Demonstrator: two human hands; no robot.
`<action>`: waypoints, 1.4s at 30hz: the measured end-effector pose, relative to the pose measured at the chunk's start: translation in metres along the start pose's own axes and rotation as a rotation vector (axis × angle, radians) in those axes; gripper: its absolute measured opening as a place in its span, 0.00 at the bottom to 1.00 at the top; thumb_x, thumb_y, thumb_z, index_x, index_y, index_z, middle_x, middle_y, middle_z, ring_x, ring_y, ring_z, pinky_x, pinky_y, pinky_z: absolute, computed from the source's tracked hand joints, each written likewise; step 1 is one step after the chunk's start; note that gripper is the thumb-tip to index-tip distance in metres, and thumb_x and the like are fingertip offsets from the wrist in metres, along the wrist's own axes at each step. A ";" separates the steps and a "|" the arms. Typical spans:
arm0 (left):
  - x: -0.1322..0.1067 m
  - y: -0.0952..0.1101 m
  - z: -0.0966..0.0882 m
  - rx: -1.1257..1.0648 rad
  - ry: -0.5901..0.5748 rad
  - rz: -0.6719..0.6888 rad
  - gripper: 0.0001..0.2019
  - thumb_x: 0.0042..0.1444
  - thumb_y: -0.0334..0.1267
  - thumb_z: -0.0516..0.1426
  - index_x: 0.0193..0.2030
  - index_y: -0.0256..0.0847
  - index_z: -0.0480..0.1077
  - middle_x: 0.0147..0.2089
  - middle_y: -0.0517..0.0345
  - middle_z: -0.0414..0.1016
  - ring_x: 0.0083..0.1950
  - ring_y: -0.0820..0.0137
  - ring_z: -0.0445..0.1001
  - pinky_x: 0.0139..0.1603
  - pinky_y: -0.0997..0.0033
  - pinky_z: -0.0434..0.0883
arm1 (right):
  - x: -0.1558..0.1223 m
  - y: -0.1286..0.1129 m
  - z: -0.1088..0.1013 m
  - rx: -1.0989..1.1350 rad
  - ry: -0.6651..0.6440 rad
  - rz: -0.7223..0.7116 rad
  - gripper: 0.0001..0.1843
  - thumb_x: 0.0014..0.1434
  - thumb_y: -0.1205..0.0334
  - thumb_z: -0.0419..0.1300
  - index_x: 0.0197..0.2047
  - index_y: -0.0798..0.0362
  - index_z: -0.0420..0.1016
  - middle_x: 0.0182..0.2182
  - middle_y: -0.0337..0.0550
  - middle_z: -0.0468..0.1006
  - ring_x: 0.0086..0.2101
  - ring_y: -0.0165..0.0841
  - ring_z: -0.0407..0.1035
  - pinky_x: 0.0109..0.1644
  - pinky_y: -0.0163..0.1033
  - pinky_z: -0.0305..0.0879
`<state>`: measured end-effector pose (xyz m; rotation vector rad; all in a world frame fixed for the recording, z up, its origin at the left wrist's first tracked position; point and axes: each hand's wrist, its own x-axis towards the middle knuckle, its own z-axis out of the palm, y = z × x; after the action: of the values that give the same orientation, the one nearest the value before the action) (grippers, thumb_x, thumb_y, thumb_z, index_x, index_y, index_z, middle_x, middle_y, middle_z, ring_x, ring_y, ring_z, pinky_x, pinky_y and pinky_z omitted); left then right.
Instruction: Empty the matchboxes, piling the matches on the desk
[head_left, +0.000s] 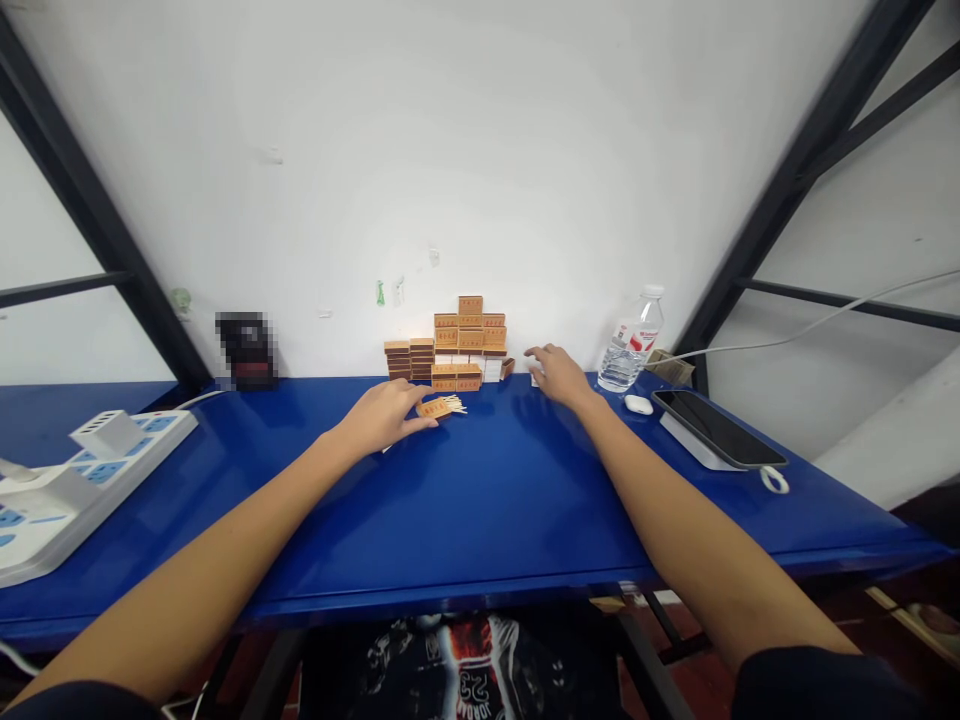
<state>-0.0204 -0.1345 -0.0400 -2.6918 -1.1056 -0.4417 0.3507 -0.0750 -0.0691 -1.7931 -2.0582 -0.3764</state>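
My left hand [386,412] has its thumb and fingers closed around the left end of an orange matchbox [435,408], low over the blue table. Several pale matches [457,404] stick out of the box's right end. Just behind it stands a stepped stack of matchboxes [470,337] against the wall, with two shorter piles [409,360] at its left. My right hand [556,372] is to the right of the stack, palm down with fingers apart and curved. A small white thing [536,378] shows partly under its fingers; I cannot tell what it is.
A water bottle [632,342] stands right of my right hand, with a white earbud case [638,404] and a phone [716,428] nearby. At the left lies a power strip [142,465] with plugs. The blue table [480,510] ends at a front edge near my body.
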 end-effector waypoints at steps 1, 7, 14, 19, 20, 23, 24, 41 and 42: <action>0.000 0.000 0.000 -0.001 0.006 0.005 0.27 0.67 0.55 0.59 0.65 0.39 0.71 0.48 0.46 0.81 0.48 0.56 0.79 0.45 0.62 0.73 | 0.001 -0.005 0.003 0.001 0.003 -0.100 0.23 0.70 0.66 0.55 0.66 0.53 0.71 0.58 0.57 0.75 0.57 0.47 0.67 0.59 0.47 0.66; -0.001 -0.001 0.002 -0.005 0.026 0.010 0.26 0.67 0.54 0.59 0.64 0.39 0.71 0.48 0.46 0.81 0.47 0.56 0.79 0.44 0.62 0.73 | 0.009 -0.018 0.017 -0.034 -0.011 -0.170 0.16 0.66 0.68 0.59 0.57 0.56 0.73 0.56 0.57 0.75 0.58 0.50 0.62 0.56 0.49 0.65; 0.000 0.000 0.001 -0.005 0.012 0.008 0.26 0.66 0.54 0.59 0.64 0.40 0.72 0.48 0.47 0.81 0.47 0.56 0.79 0.45 0.62 0.72 | 0.010 -0.008 0.022 0.025 -0.099 -0.143 0.15 0.69 0.66 0.58 0.58 0.56 0.72 0.51 0.56 0.78 0.53 0.46 0.67 0.54 0.44 0.64; 0.000 0.001 0.000 0.007 -0.009 -0.006 0.27 0.67 0.54 0.59 0.65 0.39 0.71 0.49 0.46 0.81 0.48 0.56 0.79 0.45 0.61 0.72 | 0.009 -0.008 0.026 0.029 -0.177 -0.148 0.22 0.72 0.66 0.52 0.67 0.51 0.70 0.58 0.56 0.74 0.55 0.45 0.68 0.57 0.45 0.63; 0.000 0.001 0.000 0.006 -0.015 -0.009 0.27 0.67 0.54 0.59 0.65 0.39 0.71 0.49 0.46 0.81 0.48 0.56 0.79 0.45 0.61 0.72 | 0.009 -0.009 0.025 0.026 -0.191 -0.141 0.22 0.72 0.66 0.52 0.66 0.52 0.70 0.57 0.56 0.75 0.55 0.45 0.68 0.57 0.45 0.63; 0.000 0.002 -0.002 0.002 -0.032 -0.017 0.27 0.67 0.54 0.59 0.65 0.39 0.70 0.50 0.45 0.81 0.49 0.56 0.79 0.45 0.62 0.72 | 0.009 -0.009 0.022 0.015 -0.192 -0.106 0.19 0.72 0.61 0.55 0.62 0.55 0.74 0.53 0.58 0.77 0.54 0.47 0.68 0.56 0.46 0.64; 0.000 0.003 -0.003 0.001 -0.036 -0.018 0.27 0.67 0.54 0.59 0.65 0.39 0.70 0.50 0.45 0.81 0.49 0.56 0.79 0.45 0.62 0.72 | 0.009 -0.009 0.021 0.015 -0.188 -0.096 0.18 0.72 0.59 0.56 0.60 0.55 0.75 0.52 0.59 0.78 0.54 0.47 0.68 0.55 0.46 0.64; -0.001 -0.001 0.001 -0.018 0.022 0.019 0.26 0.66 0.55 0.58 0.63 0.40 0.72 0.46 0.45 0.81 0.46 0.55 0.79 0.42 0.61 0.73 | 0.009 -0.013 0.026 0.085 -0.118 0.012 0.19 0.70 0.58 0.61 0.60 0.56 0.72 0.49 0.53 0.81 0.51 0.42 0.72 0.52 0.42 0.65; -0.001 -0.001 0.001 -0.013 0.022 0.017 0.26 0.66 0.55 0.59 0.63 0.40 0.72 0.46 0.45 0.81 0.46 0.55 0.79 0.43 0.61 0.73 | 0.008 -0.016 0.026 0.071 -0.101 0.021 0.17 0.70 0.57 0.61 0.59 0.55 0.72 0.49 0.54 0.81 0.51 0.44 0.71 0.53 0.43 0.65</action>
<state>-0.0210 -0.1339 -0.0416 -2.6990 -1.0768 -0.4758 0.3308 -0.0591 -0.0875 -1.8241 -2.0907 -0.2079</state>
